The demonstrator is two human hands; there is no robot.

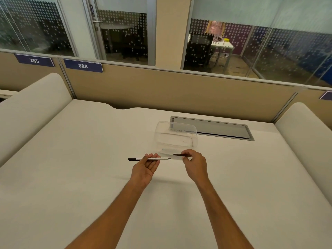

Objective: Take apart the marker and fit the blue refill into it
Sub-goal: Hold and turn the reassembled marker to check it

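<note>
While the marker [152, 158] is lying level across the left hand [145, 168], its white barrel is resting on the loosely curled fingers [154, 157], palm up, so that both ends are standing free: the dark end is pointing left, the bare narrow tip right. Item held above the desk [89, 177], near its middle, not touching it.

Cap [179, 154]: a short dark piece, pinched in the right hand [195, 163] between thumb and fingertips, hanging just right of the tip and apart from it. Whether it is a cap or an end plug is hard to tell. Judged: it is being kept clear so the barrel can be opened further.

Blue refill: not showing in this view. A pale flat sheet or sleeve [168, 152] is lying just beyond the hands; contents unclear.

Box [177, 134]: clear plastic, standing farther off, with a handwritten label too small to read. Probably serving as a bin for spent parts.

Hatch [212, 127]: grey cable flap, sitting behind the box, set into the desk.

Progress, judged: dismantling is only beginning.
</note>
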